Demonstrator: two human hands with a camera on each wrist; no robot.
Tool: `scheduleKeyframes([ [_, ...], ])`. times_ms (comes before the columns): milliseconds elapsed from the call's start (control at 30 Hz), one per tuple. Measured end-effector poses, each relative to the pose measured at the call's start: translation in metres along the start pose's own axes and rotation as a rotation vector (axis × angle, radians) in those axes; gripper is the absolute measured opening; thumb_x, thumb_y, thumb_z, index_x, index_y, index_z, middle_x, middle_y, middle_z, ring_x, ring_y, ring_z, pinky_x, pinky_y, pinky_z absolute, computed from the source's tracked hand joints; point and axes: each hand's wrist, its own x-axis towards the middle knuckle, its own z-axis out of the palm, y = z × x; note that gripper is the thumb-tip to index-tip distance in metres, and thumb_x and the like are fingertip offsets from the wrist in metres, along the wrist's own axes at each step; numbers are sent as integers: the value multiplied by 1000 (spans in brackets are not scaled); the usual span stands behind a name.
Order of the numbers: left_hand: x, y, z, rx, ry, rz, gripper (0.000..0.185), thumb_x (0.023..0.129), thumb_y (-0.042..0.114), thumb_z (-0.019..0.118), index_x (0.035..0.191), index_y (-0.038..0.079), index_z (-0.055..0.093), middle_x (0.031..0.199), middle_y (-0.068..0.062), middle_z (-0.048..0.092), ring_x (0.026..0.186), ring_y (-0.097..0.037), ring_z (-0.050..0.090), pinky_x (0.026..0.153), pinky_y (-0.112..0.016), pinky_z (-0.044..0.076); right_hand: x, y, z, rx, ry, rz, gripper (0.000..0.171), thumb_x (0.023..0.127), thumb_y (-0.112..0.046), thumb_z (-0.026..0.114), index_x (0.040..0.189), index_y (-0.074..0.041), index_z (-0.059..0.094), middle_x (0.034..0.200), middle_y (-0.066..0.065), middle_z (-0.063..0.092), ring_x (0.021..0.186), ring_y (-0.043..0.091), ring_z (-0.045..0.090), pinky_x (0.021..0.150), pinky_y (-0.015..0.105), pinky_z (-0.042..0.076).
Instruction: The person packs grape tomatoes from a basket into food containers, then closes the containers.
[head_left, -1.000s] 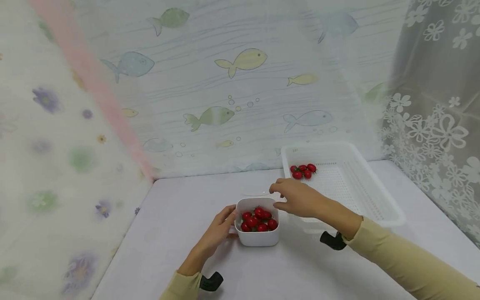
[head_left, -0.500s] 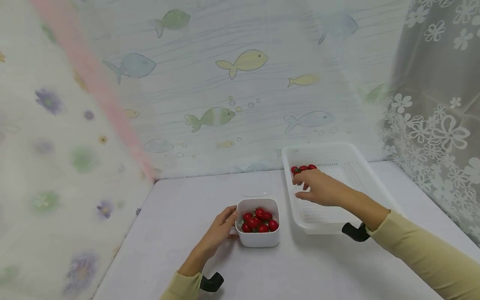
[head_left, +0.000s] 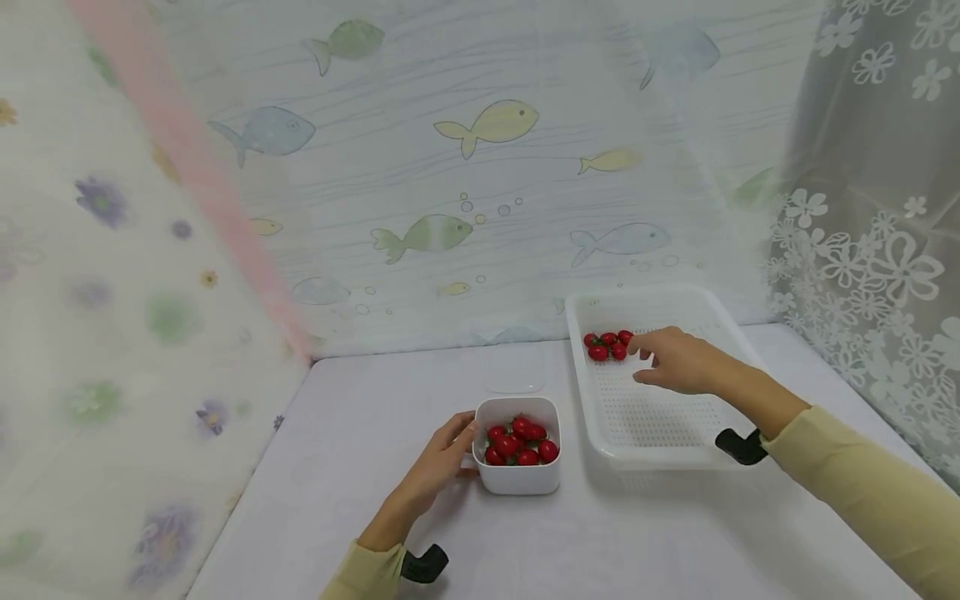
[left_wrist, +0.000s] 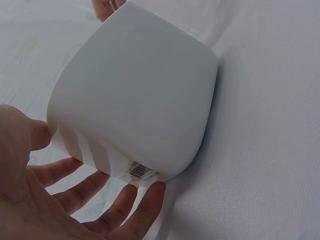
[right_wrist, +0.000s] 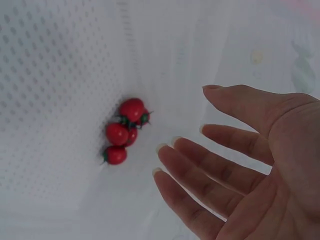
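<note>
A white square-cornered container [head_left: 519, 478] stands on the table with several red cherry tomatoes [head_left: 507, 446] inside. My left hand [head_left: 435, 454] rests against its left side; in the left wrist view, the fingertips [left_wrist: 159, 186] touch the wall near a barcode label [left_wrist: 141, 171]. My right hand [head_left: 681, 360] hovers over the white perforated basket [head_left: 637, 457], fingers slightly bent and apart, holding nothing. Several more cherry tomatoes [head_left: 607, 344] lie together in the basket's far left corner, just left of that hand. Green stems show on some of them [right_wrist: 117, 134].
Behind the container lies a faint clear flat thing [head_left: 514, 387], perhaps a lid. A white cloth covers the table [head_left: 375, 400]. A fish-patterned curtain [head_left: 420, 167] hangs along the back, with a floral sheet [head_left: 135, 333] at the left and a lace-flower curtain [head_left: 877, 233] at the right.
My right hand has moved right, from beside the container's rim to over the basket, passing across the tomatoes there. The left hand and the container have stayed in place.
</note>
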Motion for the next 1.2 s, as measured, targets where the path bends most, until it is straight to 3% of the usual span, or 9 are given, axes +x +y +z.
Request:
scheduleKeyframes([
  [333, -1, -2, -1, -18, 1, -5, 52, 110, 38, 46, 151, 6, 44, 150, -20, 47, 120, -36, 56, 85, -45, 61, 16, 39, -8, 9, -70, 64, 39, 93, -16, 73, 122, 7, 60, 108, 23, 68, 106, 46, 61, 85, 55, 56],
  [633, -1, -2, 0, -30, 5, -12, 50, 110, 37, 46, 151, 8, 45, 151, -18, 47, 120, -34, 57, 86, -46, 61, 28, 69, -9, 65, -134, 159, 48, 94, -20, 72, 124, 14, 54, 112, 32, 64, 102, 44, 63, 85, 56, 56],
  [900, -2, 2, 0, -34, -3, -1, 48, 111, 34, 45, 150, 7, 45, 151, -20, 47, 121, -36, 57, 87, -46, 61, 40, 97, 7, 364, -199, 299, 60, 102, -22, 64, 140, 17, 39, 134, 40, 52, 114, 48, 62, 91, 52, 58],
  [1100, -2, 2, 1, -34, -2, -1, 49, 111, 35, 45, 150, 6, 45, 151, -20, 47, 120, -35, 57, 86, -45, 61, 45, 107, 23, 593, -181, 359, 65, 105, -23, 60, 148, 16, 31, 147, 38, 41, 129, 51, 50, 106, 57, 47],
  [1200, -3, 2, 0, -35, 0, -3, 50, 111, 36, 45, 150, 6, 45, 152, -20, 46, 121, -36, 57, 86, -45, 61, 49, 105, 28, 657, -182, 369, 64, 106, -23, 57, 149, 16, 29, 152, 37, 34, 134, 53, 44, 111, 60, 41],
])
